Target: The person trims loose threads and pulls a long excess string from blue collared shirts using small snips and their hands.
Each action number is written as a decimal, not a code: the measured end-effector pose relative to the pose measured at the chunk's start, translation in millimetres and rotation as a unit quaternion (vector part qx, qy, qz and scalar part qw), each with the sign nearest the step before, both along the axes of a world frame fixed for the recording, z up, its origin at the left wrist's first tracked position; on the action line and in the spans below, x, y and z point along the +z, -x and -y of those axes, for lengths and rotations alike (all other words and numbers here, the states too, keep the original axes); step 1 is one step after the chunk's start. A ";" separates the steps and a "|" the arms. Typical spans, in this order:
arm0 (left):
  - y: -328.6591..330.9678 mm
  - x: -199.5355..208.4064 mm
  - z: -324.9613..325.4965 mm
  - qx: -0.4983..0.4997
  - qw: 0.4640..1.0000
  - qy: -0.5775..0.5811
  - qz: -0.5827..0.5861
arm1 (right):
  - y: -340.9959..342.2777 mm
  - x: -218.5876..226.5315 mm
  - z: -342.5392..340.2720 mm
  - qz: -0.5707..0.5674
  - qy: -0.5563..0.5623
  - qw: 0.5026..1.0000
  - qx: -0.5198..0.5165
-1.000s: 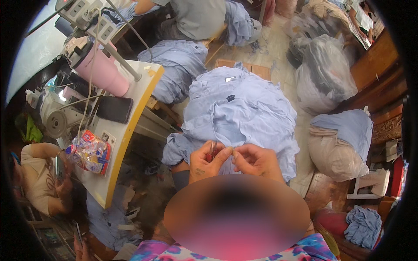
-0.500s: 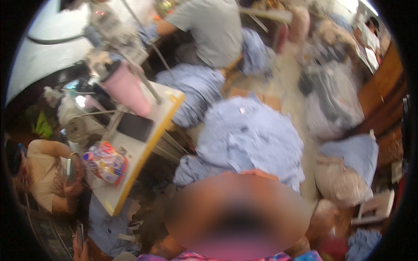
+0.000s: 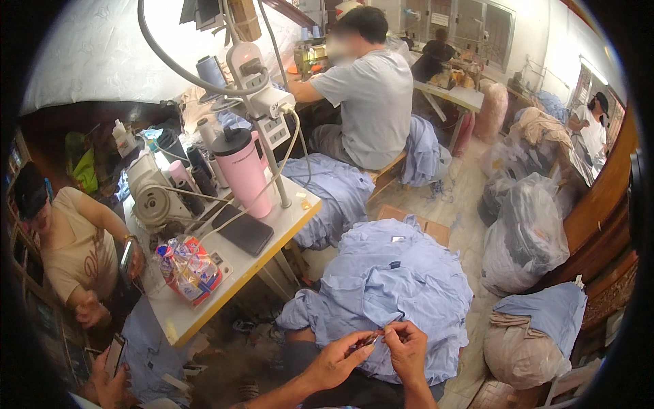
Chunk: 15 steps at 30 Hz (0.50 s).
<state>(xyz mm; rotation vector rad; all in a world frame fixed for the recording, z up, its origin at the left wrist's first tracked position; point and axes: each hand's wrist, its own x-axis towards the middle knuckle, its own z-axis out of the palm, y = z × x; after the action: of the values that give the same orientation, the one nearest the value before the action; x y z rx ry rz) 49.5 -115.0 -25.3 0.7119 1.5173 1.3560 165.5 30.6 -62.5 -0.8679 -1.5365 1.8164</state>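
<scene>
Low in front of me, my left hand (image 3: 340,361) is closed around a small shiny metal tool (image 3: 371,339) whose exact kind is too small to tell. Beside it, my right hand (image 3: 407,349) is closed in a pinch, thumb and fingertips together. Whatever lies between those fingertips is too small to make out. Both hands are over the near edge of a large heap of light-blue garments (image 3: 402,279), and the right fingertips are close to a raised fold of cloth. Small dark and white labels show on the heap.
At left, a white table (image 3: 174,320) with a yellow edge holds a pink tumbler (image 3: 244,174), a dark phone (image 3: 243,229) and a plastic packet (image 3: 191,271). One person (image 3: 368,88) sits sewing ahead; another (image 3: 75,238) is at left. Bagged bundles (image 3: 528,232) line the right side.
My view has tilted up, so the table, the heap and the people sit lower in the picture. My hands, mostly hidden by a blurred patch before, now show clearly.
</scene>
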 end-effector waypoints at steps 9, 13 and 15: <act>1.7 -1.2 -6.2 0.043 0.993 -0.059 0.088 | -1.5 9.9 2.3 -0.035 0.002 0.999 -0.039; 3.9 13.0 -13.1 0.035 0.990 -0.070 0.120 | 0.0 21.2 1.7 -0.028 -0.009 0.999 -0.027; 6.9 12.2 -11.6 0.028 0.984 -0.066 0.163 | 0.6 28.4 1.0 -0.021 -0.013 1.000 -0.013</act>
<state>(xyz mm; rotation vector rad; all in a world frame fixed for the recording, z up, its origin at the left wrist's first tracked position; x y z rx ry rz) 42.7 -103.4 -13.0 0.5009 1.2019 1.5430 164.9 29.6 -34.1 -0.8282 -1.5117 1.7807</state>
